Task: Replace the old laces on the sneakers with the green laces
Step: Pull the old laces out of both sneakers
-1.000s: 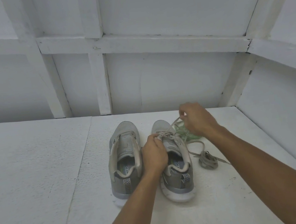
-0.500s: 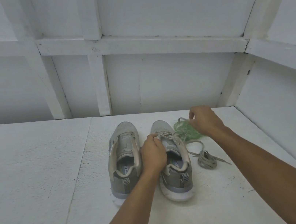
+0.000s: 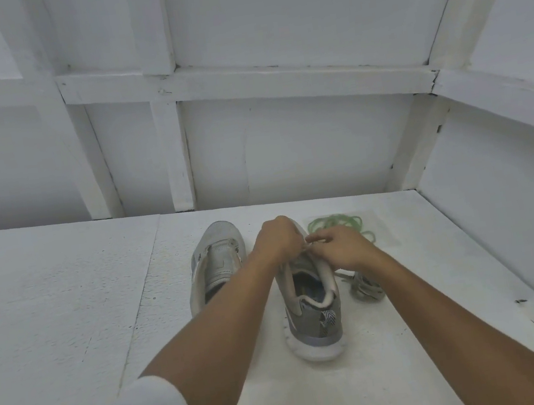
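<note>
Sneaker (image 3: 311, 299) beneath both hands (image 3: 278, 240)

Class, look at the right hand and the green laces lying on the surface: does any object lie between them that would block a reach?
Nothing visible does. The green laces lie just beyond the right hand, on bare table; the old laces lie nearer, out of that path.

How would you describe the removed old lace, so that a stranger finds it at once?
Start at the right sneaker, the one both hands work on. Just to its right, on the white table, lies a small grey bundle: the old lace. The green laces lie farther back, in looser coils.
</note>
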A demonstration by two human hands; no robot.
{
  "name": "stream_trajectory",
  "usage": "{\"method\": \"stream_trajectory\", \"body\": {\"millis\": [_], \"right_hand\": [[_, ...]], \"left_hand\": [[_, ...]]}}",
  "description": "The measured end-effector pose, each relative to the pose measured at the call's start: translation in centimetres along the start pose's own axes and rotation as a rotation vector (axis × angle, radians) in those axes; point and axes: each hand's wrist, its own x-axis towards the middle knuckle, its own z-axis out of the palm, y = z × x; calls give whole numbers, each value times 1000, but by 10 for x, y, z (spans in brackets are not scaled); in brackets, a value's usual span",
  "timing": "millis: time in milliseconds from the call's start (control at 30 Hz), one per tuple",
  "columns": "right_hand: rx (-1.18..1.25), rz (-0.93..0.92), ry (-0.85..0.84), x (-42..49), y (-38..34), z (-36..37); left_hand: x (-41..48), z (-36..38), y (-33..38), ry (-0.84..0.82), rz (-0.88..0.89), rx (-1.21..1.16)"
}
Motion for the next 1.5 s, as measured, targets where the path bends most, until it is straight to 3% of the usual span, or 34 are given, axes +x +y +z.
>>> {"method": "stream_trajectory", "body": {"millis": [333, 500, 667, 733, 833, 933, 1000, 1167, 1300, 1400, 1500], "right_hand": [[600, 214, 28, -4, 25, 18], [594, 205, 55, -5, 26, 21], [607, 193, 85, -5, 29, 26], [597, 188, 95, -4, 30, 27], [574, 165, 96, -3, 30, 29], [532, 147, 106, -4, 32, 29], [533, 144, 110, -4, 33, 29], [559, 151, 105, -3, 35, 31], [559, 153, 112, -1, 38, 33], [565, 162, 114, 0, 37, 33], [567, 165, 102, 0, 37, 33]], "left_hand": [[8, 3, 1, -115, 152, 330], [9, -8, 1, -87, 128, 362], [11, -38, -7, 35, -55, 352], [11, -40, -2, 24, -28, 355], [10, -25, 15, -9, 146, 353], [5, 3, 23, -81, 235, 650], [2, 14, 20, -57, 244, 770], [7, -16, 16, 90, 251, 797], [23, -75, 9, 304, 90, 777], [29, -86, -2, 297, 8, 765], [27, -60, 0, 237, 118, 702]]}}
